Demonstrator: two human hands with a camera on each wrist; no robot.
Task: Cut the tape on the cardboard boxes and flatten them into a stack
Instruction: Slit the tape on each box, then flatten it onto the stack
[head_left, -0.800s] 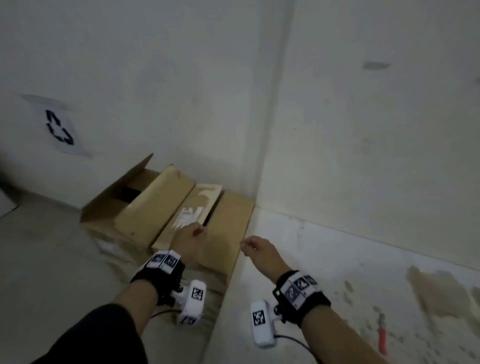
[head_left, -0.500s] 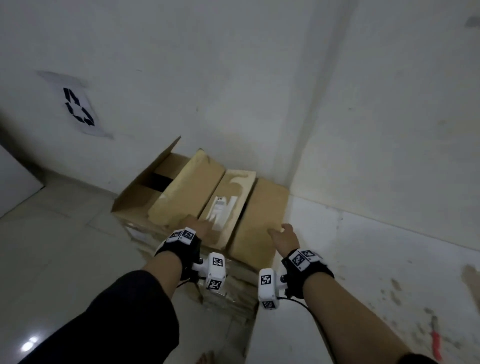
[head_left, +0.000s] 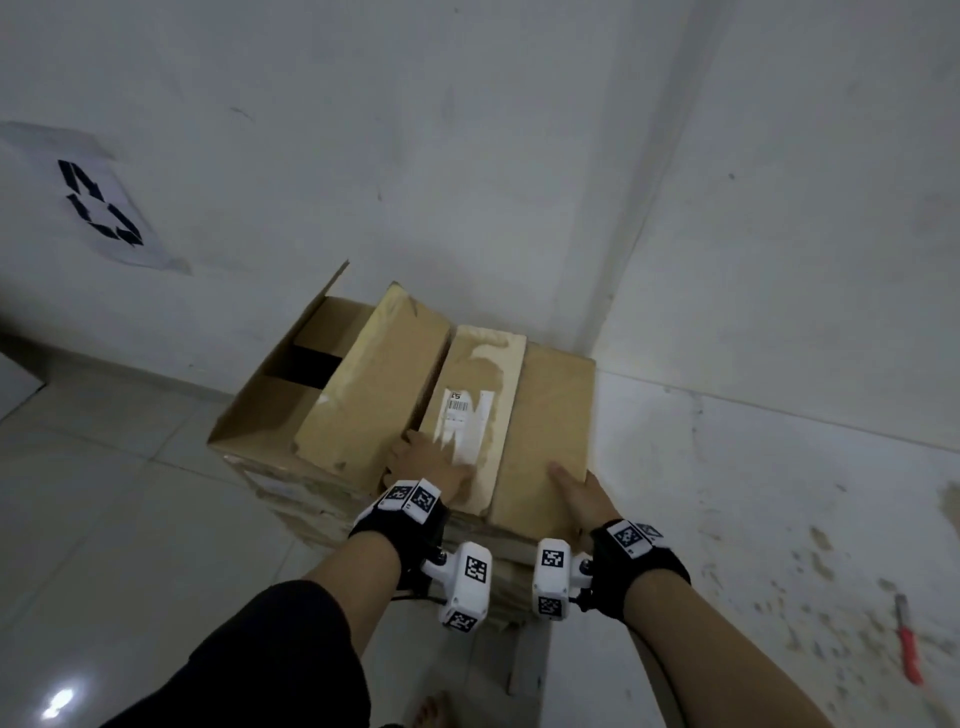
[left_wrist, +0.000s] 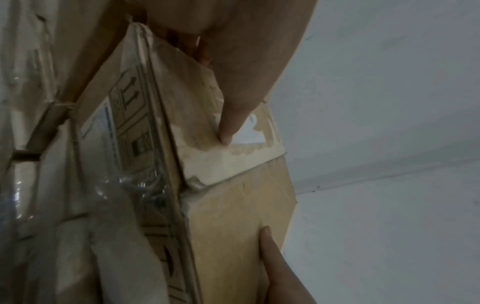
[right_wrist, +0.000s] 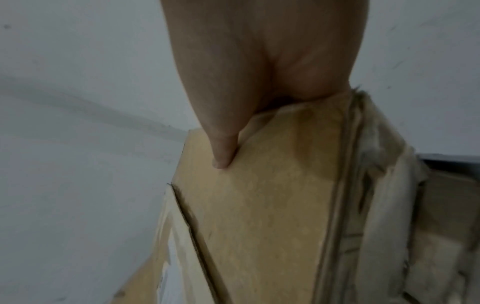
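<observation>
A stack of flattened cardboard (head_left: 311, 499) sits in the wall corner. On top lies a brown box (head_left: 374, 384) with three flaps folded over and its left end gaping open. My left hand (head_left: 431, 462) lies flat on the middle flap (head_left: 478, 374), beside its white label (head_left: 462, 415), and its thumb (left_wrist: 228, 123) presses the torn paper. My right hand (head_left: 576, 491) rests on the near end of the right flap (head_left: 550, 405). Its thumb (right_wrist: 223, 152) lies flat on the board, and its fingers are hidden in the right wrist view. Both hands hold nothing.
A red-handled knife (head_left: 909, 644) lies on the stained pale floor at the right. A paper with a recycling sign (head_left: 101, 205) hangs on the left wall. White walls close behind the stack. Grey floor tiles (head_left: 130, 519) spread to the left, and a bare foot (head_left: 431, 712) shows below.
Both hands have come down from loosely curled above the box onto its flaps. The view has moved closer to the stack.
</observation>
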